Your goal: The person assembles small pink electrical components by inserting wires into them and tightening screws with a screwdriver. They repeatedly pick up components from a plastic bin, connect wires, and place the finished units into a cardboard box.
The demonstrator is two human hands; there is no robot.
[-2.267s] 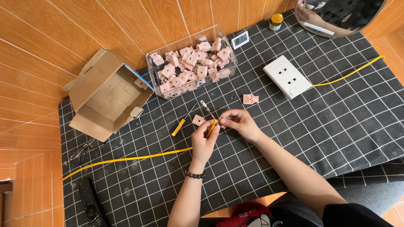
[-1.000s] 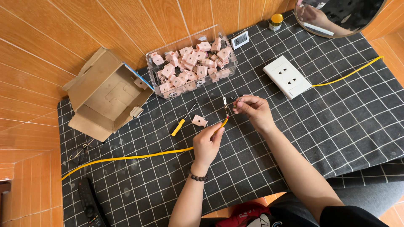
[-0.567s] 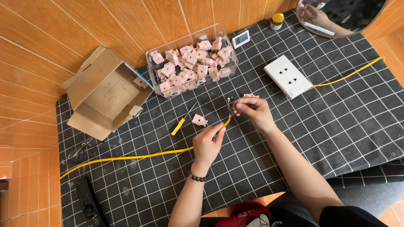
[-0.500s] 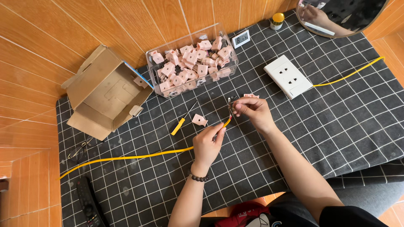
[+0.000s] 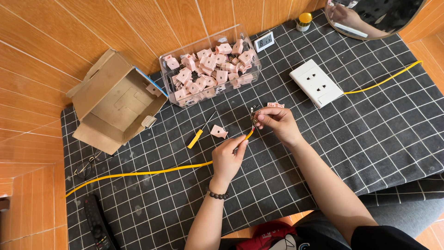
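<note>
— Looking down from the head camera, we see our left hand near the middle of the black gridded mat, fingers closed narrow around the yellow wire close to its end. What does our right hand hold?

— Our right hand sits just beyond the left, toward the far edge, its fingertips pinched on a small metal-and-black part right at the wire's tip. We cannot tell whether the tip is already inside the part.

— And where does the wire run?

— From our left hand it trails across the mat toward the left edge. A second yellow stretch lies toward the right edge, past the white socket plate.

— What lies around our hands?

— Just left of them a loose pink piece and a yellow-handled screwdriver lie flat on the mat, close to each other but apart. Another pink piece shows just beyond our right hand.

— Farther off?

— A clear tub heaped with pink pieces stands at the far edge, with a small digital clock beside it. An open cardboard box rests at the far left corner, half off the mat. Spectacles lie at the left edge, and a black remote lies near the near left corner.
</note>
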